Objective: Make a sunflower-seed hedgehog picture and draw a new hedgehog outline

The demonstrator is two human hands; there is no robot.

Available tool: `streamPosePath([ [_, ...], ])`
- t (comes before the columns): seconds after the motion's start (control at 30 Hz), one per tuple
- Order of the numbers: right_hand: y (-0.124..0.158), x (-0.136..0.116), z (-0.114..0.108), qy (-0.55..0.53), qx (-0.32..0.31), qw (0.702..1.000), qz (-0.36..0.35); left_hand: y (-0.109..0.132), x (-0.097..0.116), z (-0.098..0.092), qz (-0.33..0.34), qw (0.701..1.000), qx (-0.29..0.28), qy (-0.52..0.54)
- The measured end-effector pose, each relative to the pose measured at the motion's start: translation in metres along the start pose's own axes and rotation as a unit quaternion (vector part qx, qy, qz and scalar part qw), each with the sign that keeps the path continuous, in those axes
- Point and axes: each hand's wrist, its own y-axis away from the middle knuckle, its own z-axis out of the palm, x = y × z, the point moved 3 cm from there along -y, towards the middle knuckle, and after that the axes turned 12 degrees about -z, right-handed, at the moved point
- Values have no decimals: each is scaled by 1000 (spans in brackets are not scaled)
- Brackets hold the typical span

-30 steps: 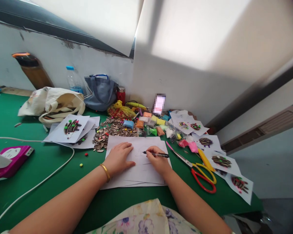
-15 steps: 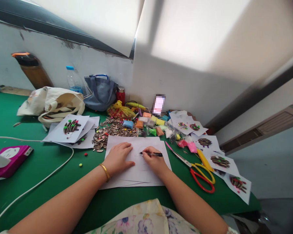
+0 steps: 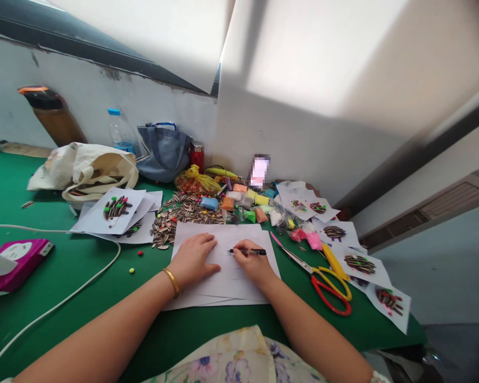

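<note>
A small stack of white paper [image 3: 223, 290] lies in front of me on the green table. Flat on its left part rests my left hand [image 3: 195, 259], fingers stretched out and thumb apart, with a gold bangle [image 3: 171, 282] at the wrist. My right hand [image 3: 253, 263] pinches a black pen [image 3: 249, 252], its tip touching the upper middle of the top sheet. Faint thin lines show on the paper around the tip. Just beyond the sheets spreads a heap of sunflower seeds [image 3: 165, 229].
Scissors [image 3: 313, 271] with red and yellow handles lie right of the paper. Bags of coloured clay [image 3: 261, 199], a phone [image 3: 259, 171] and seed pictures [image 3: 359, 264] stand around. Left are a white cable [image 3: 59, 307], a magenta box [image 3: 22, 263] and a cloth bag [image 3: 83, 165].
</note>
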Motion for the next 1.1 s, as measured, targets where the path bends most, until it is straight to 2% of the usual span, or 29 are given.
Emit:
streamPosePath([
  [0.2,2,0,-1,-14,15,1000,-2,1,1,-1,-1,1000,-1,3],
  [0.7,4,-3,7,-29,-29,999,-13,2,2,-2,-4,1000,0,11],
  [1.1,3,-4,6,-21,-21,1000,-6,1,1,-1,1,1000,3,5],
])
